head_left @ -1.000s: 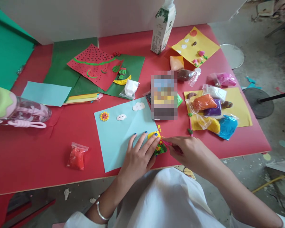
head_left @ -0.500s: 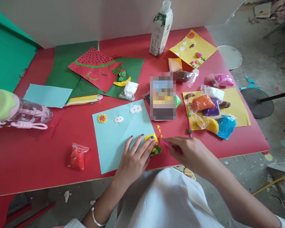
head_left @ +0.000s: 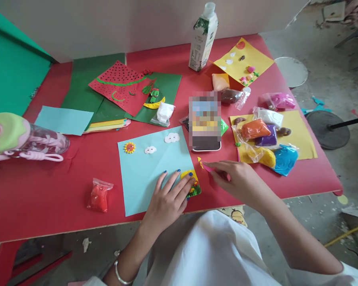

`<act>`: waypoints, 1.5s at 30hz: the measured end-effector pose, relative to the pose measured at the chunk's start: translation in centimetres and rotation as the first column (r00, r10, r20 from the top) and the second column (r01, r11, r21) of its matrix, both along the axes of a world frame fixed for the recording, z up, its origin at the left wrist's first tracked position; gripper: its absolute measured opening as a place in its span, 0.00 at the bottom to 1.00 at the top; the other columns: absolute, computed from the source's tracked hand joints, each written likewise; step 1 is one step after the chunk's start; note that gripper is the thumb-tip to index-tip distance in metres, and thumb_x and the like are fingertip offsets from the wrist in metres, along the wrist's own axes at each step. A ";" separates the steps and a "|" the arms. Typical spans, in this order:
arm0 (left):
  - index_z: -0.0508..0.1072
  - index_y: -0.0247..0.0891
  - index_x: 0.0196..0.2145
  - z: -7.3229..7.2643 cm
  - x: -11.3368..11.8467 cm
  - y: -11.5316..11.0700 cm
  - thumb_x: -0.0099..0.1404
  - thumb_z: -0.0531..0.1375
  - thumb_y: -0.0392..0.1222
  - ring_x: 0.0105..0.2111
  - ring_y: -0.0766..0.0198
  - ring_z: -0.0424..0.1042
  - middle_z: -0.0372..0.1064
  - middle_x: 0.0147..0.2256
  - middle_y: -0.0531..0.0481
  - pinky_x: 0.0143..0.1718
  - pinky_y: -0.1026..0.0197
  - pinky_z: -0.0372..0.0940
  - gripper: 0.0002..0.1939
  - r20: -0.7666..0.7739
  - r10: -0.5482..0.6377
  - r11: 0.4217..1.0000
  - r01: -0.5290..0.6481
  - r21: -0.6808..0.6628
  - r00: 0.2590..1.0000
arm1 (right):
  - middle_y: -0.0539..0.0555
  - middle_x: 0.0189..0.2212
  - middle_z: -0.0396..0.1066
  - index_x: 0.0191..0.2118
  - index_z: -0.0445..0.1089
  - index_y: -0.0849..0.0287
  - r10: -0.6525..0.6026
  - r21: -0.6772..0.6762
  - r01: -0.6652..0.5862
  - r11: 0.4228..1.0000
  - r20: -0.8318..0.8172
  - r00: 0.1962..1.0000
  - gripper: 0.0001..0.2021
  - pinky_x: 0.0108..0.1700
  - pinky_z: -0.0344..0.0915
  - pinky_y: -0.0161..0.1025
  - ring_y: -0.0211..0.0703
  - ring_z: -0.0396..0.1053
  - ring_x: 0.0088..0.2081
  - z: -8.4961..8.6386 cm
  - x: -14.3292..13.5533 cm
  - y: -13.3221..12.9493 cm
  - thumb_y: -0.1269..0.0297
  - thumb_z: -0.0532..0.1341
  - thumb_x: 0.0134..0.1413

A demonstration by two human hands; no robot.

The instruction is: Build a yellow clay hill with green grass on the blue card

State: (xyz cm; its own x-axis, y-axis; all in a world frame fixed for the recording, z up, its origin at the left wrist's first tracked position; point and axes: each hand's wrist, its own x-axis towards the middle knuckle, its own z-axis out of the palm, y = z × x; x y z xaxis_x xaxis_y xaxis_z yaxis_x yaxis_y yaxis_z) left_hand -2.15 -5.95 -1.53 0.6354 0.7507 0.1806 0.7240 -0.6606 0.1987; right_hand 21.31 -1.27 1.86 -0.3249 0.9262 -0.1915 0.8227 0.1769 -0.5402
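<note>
As right grip (head_left: 241,176) pinches pink tool (head_left: 207,167), left grip (head_left: 169,197) spread, red table (head_left: 56,198), grey floor (head_left: 328,79)

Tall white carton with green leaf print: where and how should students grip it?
Grip the white carton probably around its flat-sided middle, from the left: it stands upright, a pale wall rises behind, and decorated yellow paper lies to its right.

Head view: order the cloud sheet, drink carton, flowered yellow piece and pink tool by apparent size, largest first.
1. Cloud sheet
2. Drink carton
3. Flowered yellow piece, partly covered by left hand
4. Pink tool, visible part only
</note>
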 end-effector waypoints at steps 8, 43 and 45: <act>0.66 0.37 0.60 -0.1 0.0 0.0 0.70 0.50 0.33 0.59 0.53 0.64 0.67 0.59 0.53 0.65 0.47 0.50 0.23 0.018 0.006 1.000 -0.006 -0.003 1.000 | 0.58 0.38 0.72 0.49 0.75 0.57 0.034 0.412 -0.127 0.902 0.226 0.974 0.16 0.36 0.63 0.39 0.45 0.68 0.38 -1.5 0.8 0.1 0.67 0.51 0.67; 0.63 0.36 0.63 -0.2 -0.3 0.1 0.74 0.47 0.46 0.64 0.56 0.59 0.64 0.61 0.49 0.67 0.49 0.51 0.23 -0.024 -0.009 0.999 0.008 -0.047 1.000 | 0.54 0.36 0.77 0.41 0.76 0.57 0.128 0.551 -0.095 0.829 -0.021 0.992 0.09 0.42 0.63 0.40 0.42 0.71 0.39 -3.7 -0.8 -0.5 0.69 0.57 0.65; 0.61 0.36 0.64 -0.3 -0.3 0.0 0.74 0.47 0.46 0.64 0.55 0.59 0.64 0.61 0.48 0.67 0.49 0.51 0.24 -0.029 -0.009 0.999 0.008 -0.042 1.000 | 0.54 0.35 0.77 0.42 0.76 0.57 0.160 0.540 -0.101 0.835 -0.062 0.985 0.10 0.42 0.63 0.39 0.41 0.72 0.38 -3.7 -1.0 -0.7 0.69 0.57 0.65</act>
